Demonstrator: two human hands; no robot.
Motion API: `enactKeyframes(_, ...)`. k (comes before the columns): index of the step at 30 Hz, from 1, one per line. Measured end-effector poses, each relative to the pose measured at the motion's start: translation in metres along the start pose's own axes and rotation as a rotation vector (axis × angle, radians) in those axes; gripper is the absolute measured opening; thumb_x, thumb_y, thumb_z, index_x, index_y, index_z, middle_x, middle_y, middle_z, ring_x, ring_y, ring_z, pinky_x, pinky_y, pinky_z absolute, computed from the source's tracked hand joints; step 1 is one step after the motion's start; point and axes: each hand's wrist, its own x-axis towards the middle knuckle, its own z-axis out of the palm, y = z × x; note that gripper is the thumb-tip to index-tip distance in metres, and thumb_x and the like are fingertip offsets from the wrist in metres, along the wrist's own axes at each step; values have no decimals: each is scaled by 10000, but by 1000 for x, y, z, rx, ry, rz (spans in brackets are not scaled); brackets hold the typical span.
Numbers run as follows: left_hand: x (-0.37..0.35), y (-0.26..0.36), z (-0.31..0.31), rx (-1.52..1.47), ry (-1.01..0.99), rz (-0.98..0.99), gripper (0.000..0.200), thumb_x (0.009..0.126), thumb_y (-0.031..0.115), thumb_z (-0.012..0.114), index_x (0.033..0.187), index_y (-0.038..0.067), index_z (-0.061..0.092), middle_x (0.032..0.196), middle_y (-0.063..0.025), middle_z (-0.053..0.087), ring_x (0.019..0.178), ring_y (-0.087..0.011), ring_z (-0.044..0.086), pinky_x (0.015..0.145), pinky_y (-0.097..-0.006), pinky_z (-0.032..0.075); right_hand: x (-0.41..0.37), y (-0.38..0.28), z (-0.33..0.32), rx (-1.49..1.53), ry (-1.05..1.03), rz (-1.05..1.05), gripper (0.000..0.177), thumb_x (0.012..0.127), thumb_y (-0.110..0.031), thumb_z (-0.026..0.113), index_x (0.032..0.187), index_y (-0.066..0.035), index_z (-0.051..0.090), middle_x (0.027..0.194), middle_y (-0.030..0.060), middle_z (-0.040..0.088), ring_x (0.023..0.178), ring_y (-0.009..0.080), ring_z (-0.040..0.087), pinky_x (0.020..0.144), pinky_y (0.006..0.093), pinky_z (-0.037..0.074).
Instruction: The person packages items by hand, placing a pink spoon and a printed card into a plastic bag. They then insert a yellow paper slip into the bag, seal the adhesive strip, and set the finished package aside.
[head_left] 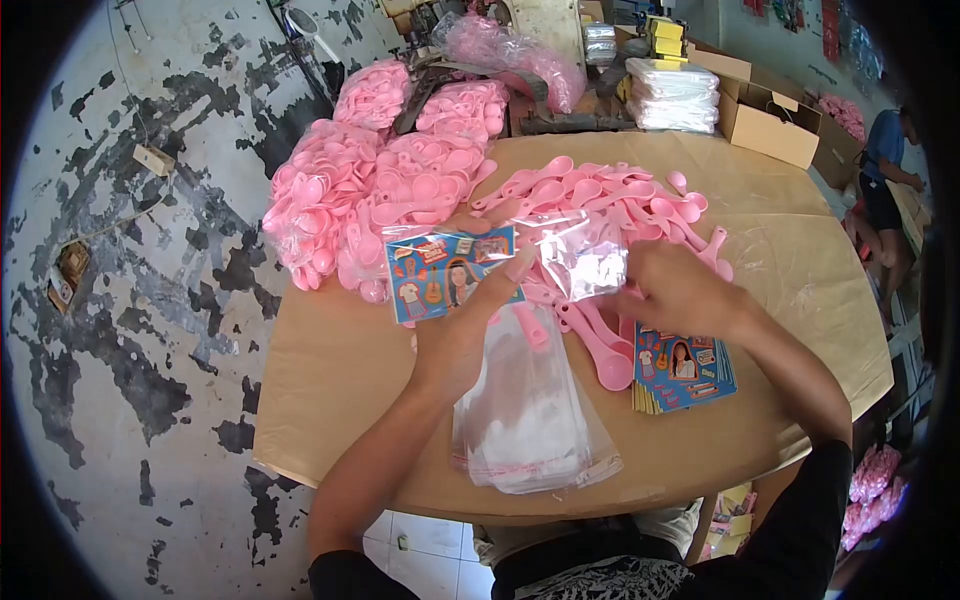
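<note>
My left hand (458, 345) pinches a blue printed card (425, 280) with a portrait and small pictures, thumb across its right side. A shiny clear plastic bag (590, 262) spans the gap between my hands, its right edge in the closed fingers of my right hand (678, 290). Behind and beneath them spreads a heap of loose pink spoons (590, 190). On the table near me lies a stack of clear plastic bags (525, 430). Just below my right hand sits a stack of matching blue cards (685, 375), partly covered by the wrist.
Packed bags of pink spoons (330, 190) pile up at the back left of the brown-covered table (790, 370). Wrapped clear packs (675, 95) and an open cardboard box (770, 125) stand at the back right. Another person (885, 150) sits farther off to the right.
</note>
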Motion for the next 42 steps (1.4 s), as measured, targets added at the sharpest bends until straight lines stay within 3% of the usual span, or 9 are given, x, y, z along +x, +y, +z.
enactKeyframes(5,-5,-3,3,45,-50,-41,381,831,-42,665,1149,61,481,1293,-163,524,1063,-171,597,895,-308,518,-5,-15,6,-70,-107,57,284,833,-270,642,915,2,648,744,196,630,706,338,645,617,415,488)
enactKeyframes(8,-6,-3,6,-20,-45,-34,368,846,-42,649,1155,65,482,1275,-144,535,1056,-158,596,897,-300,514,-2,-10,-5,190,-89,91,227,861,-204,600,936,8,634,735,153,634,663,262,640,590,381,474)
enactKeyframes(12,-1,-1,-3,-97,15,-35,341,878,-11,624,1175,76,481,1258,-114,546,1060,-167,601,919,-311,499,4,-5,-33,516,160,206,160,877,-91,531,966,24,600,767,39,616,694,87,529,632,295,446)
enactKeyframes(14,2,0,-6,-162,39,-30,328,894,7,611,1186,82,480,1251,-103,550,1081,-180,600,932,-321,491,8,2,-43,598,276,157,163,888,-102,518,945,26,600,762,37,617,709,89,534,671,286,443)
enactKeyframes(17,4,3,-8,-107,21,-3,320,925,38,545,1229,68,450,1404,-184,435,1208,-271,534,987,-396,489,7,2,-64,651,309,125,199,946,-145,481,905,8,602,741,36,613,721,95,533,713,266,423)
enactKeyframes(26,5,5,-4,-119,51,-39,352,953,77,520,1285,61,405,1419,-182,414,1253,-282,493,1038,-407,448,4,-11,-55,839,327,85,280,989,-224,477,902,-6,629,734,39,623,700,82,531,703,255,415)
enactKeyframes(29,4,6,2,-186,31,-55,315,946,98,561,1233,74,432,1300,-116,506,1232,-240,508,1037,-401,447,3,-13,-47,860,296,77,290,984,-234,488,889,-7,641,731,34,624,698,79,532,698,257,418)
enactKeyframes(35,5,4,-4,-168,38,-42,379,973,85,477,1333,62,361,1459,-189,357,1335,-304,392,1101,-446,370,1,-20,-52,742,443,61,311,977,-253,500,831,-16,636,687,29,598,670,80,518,675,251,412)
enactKeyframes(42,6,9,-2,-148,-35,-12,378,981,92,463,1344,70,356,1480,-193,322,1355,-324,358,1113,-452,348,1,-9,-57,832,435,77,340,966,-261,503,746,-25,609,648,31,572,628,92,509,652,249,405)
